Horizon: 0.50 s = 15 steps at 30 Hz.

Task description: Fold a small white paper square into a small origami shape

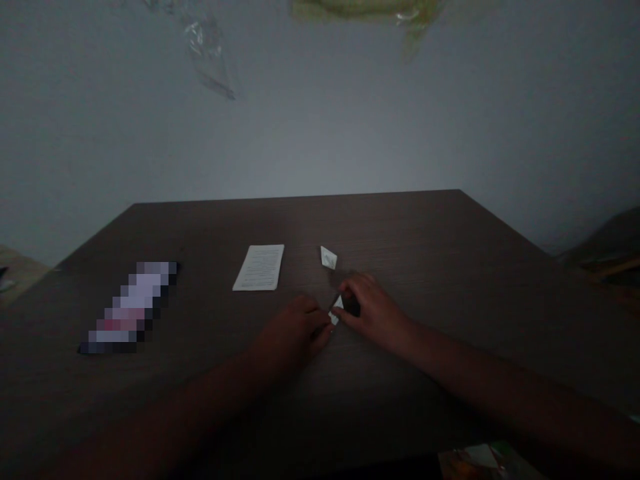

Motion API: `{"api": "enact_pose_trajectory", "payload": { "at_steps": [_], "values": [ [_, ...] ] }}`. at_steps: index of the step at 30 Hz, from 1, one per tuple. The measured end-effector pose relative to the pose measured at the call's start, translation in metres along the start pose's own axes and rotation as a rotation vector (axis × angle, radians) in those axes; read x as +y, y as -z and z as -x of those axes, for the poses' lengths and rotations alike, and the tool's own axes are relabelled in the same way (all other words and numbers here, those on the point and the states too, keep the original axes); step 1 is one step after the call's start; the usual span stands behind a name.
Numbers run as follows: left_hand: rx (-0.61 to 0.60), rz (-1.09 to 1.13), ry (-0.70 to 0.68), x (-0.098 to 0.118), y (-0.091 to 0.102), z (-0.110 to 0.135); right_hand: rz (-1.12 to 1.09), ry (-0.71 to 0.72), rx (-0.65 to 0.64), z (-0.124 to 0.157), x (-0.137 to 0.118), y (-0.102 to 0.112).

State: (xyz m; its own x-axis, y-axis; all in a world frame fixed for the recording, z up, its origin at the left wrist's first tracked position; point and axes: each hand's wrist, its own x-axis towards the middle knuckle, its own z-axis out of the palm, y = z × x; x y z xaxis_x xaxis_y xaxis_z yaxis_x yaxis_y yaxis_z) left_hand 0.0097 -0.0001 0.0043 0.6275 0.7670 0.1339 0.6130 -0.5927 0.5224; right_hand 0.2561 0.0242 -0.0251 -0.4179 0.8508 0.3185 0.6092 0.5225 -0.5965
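Both hands meet low over the middle of the table. My left hand (301, 327) pinches the lower left edge of a small white piece of folded paper (337, 309). From the other side, my right hand (371, 303) grips the same paper between thumb and fingers. Most of its outline is hidden by my fingers. Just beyond my right hand lies another small piece of white paper (329, 258), diamond-shaped with faint marks. A stack of printed paper sheets (260, 267) rests farther left, apart from both hands.
A phone-like device (129, 307), its screen blurred into blocks, lies at the left of the dark wooden table (400, 233). Behind stands a pale wall (350, 120) with clear and yellowish tape on it. Something colourful (480, 460) shows at the bottom edge.
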Motion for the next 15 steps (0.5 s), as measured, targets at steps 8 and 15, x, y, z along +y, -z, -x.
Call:
{"api": "enact_pose_trajectory", "payload": {
  "at_steps": [8, 15],
  "values": [
    [-0.052, -0.033, -0.105, -0.003, 0.008, -0.001, 0.103, 0.125, -0.111, 0.003, 0.007, 0.006],
    [-0.094, 0.059, -0.084, -0.005, 0.021, -0.002, 0.232, 0.088, -0.163, 0.008, -0.006, 0.015]
  ]
}}
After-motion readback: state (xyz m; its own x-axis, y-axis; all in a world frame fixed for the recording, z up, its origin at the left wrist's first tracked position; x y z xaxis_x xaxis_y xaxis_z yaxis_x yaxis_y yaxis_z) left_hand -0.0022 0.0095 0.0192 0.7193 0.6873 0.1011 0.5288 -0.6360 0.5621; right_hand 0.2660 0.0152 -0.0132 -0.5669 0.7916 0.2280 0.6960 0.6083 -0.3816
